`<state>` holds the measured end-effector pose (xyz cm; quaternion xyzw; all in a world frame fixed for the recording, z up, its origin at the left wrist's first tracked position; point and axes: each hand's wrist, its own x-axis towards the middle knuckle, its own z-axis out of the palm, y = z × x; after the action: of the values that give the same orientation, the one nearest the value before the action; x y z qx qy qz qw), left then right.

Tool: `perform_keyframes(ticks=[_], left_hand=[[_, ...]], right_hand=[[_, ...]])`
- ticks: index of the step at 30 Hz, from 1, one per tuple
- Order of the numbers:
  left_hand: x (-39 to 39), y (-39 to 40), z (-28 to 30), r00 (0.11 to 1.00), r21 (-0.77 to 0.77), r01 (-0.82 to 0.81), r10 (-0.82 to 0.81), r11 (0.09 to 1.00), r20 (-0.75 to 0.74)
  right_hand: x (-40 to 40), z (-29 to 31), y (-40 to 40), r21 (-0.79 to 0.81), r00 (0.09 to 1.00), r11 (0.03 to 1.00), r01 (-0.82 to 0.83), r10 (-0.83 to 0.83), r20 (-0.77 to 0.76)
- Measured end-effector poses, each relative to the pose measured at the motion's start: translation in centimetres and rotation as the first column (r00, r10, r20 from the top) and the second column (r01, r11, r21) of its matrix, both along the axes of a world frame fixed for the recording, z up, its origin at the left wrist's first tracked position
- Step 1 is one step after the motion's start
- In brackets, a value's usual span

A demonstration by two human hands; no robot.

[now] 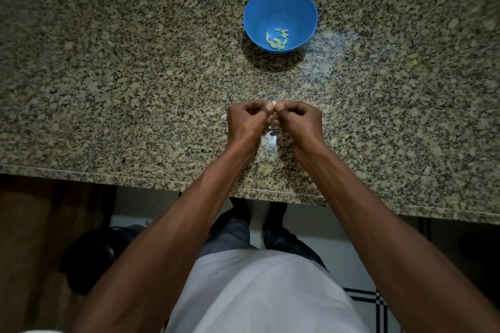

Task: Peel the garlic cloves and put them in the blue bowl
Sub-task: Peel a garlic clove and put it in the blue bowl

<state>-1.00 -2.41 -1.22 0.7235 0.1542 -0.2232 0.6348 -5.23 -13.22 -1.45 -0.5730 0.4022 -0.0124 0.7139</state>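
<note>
A blue bowl (280, 8) stands on the speckled granite counter, beyond my hands and slightly right. Several pale peeled garlic cloves (277, 40) lie at its bottom. My left hand (247, 120) and my right hand (299, 121) meet knuckle to knuckle above the counter, fingers curled inward. Between their fingertips they pinch a small pale garlic clove (273, 104), of which only a sliver shows at the top. The rest of the clove is hidden by the fingers.
The granite counter (135, 62) stretches wide to both sides; its front edge (108, 176) runs just below my forearms. A small pale scrap, perhaps garlic skin (224, 116), lies by my left hand. Below the edge are the floor and dark shoes.
</note>
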Motion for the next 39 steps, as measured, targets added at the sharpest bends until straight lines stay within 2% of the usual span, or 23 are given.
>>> perform_keyframes(ticks=[1,2,4,7,10,13,16,18,22,25,28,31,39], left_hand=[[-0.2,0.0,-0.2,0.997,0.042,0.012,-0.015,0.999,0.075],[-0.3,0.0,-0.5,0.991,0.077,0.021,-0.031,0.997,0.127],[-0.3,0.2,-1.0,0.981,0.127,0.037,-0.06,0.991,0.184],[-0.1,0.2,-1.2,0.975,0.184,0.036,-0.075,0.982,0.209],[0.1,-0.3,-0.8,0.978,0.187,0.0,-0.039,0.982,0.206],[0.3,-0.3,-0.6,0.984,0.139,-0.045,0.02,0.989,0.178],[0.5,-0.2,-0.4,0.985,0.155,-0.045,0.018,0.987,0.171],[0.6,0.0,-0.5,0.983,0.213,-0.012,-0.028,0.977,0.182],[0.7,0.2,-0.8,0.94,0.387,0.126,-0.235,0.913,0.248],[0.3,0.2,-0.8,0.906,0.432,0.185,-0.323,0.883,0.273],[-0.1,0.0,-0.9,0.885,0.455,0.194,-0.355,0.869,0.302],[-0.2,0.1,-0.9,0.872,0.439,0.217,-0.375,0.872,0.313],[-0.2,0.5,-0.8,0.864,0.351,0.306,-0.413,0.885,0.287]], right_hand=[[0.4,0.5,0.0,0.227,0.998,0.972,0.058,-0.048,-0.049],[0.6,0.9,-0.1,0.375,0.994,0.922,0.095,-0.068,-0.087],[0.8,1.4,-0.5,0.51,0.985,0.847,0.15,-0.086,-0.147],[1.0,1.8,-0.5,0.586,0.973,0.782,0.214,-0.114,-0.202],[1.2,1.1,0.4,0.572,0.966,0.779,0.257,-0.2,-0.162],[1.1,0.0,1.1,0.438,0.977,0.874,0.211,-0.207,-0.058],[0.9,-0.1,0.7,0.233,0.997,0.97,0.065,-0.071,0.018],[0.7,0.1,0.0,0.09,0.998,0.994,-0.058,0.056,0.03],[0.7,0.2,-1.5,-0.131,0.955,0.947,-0.292,0.297,0.019],[0.7,0.1,-2.3,-0.181,0.926,0.913,-0.365,0.376,0.027],[0.6,0.1,-2.4,-0.135,0.949,0.943,-0.303,0.311,0.042],[0.2,0.0,-2.6,0.023,0.971,0.973,-0.231,0.229,0.06],[-0.1,-0.7,-3.4,0.29,0.997,0.955,-0.062,0.043,0.071]])
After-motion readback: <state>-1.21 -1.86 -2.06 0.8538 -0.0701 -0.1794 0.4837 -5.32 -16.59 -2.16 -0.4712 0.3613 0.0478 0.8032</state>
